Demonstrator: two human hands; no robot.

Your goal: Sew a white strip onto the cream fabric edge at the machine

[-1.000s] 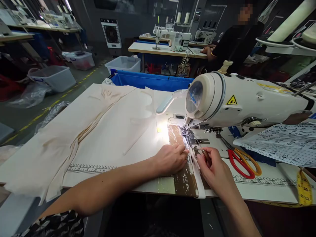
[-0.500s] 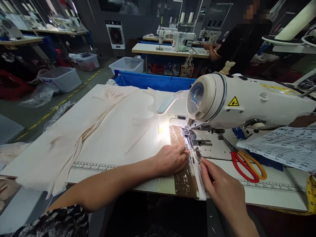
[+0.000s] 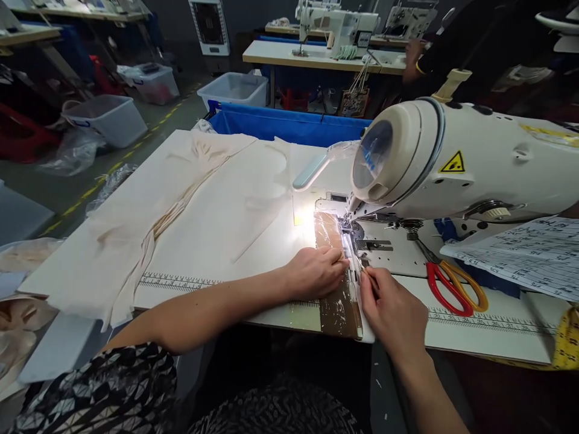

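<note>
My left hand rests on the brown taped strip in front of the sewing machine, its fingers pinched at the strip's right edge. Just right of it, my right hand has thumb and index finger closed together beside a narrow white strip. What either hand pinches is too small to make out. The machine's lamp lights the needle area just beyond my left hand. Thin pale fabric lies in folds on the left of the white table.
Scissors with red and orange handles lie right of my right hand, near a printed sheet. A yellow measuring tape hangs at the right edge. Behind the table is a blue cloth bin. A person stands at the back right.
The view has tilted down and shifted slightly. My right hand has moved a little left, closer to my left hand. My left hand stays on the brown strip.
</note>
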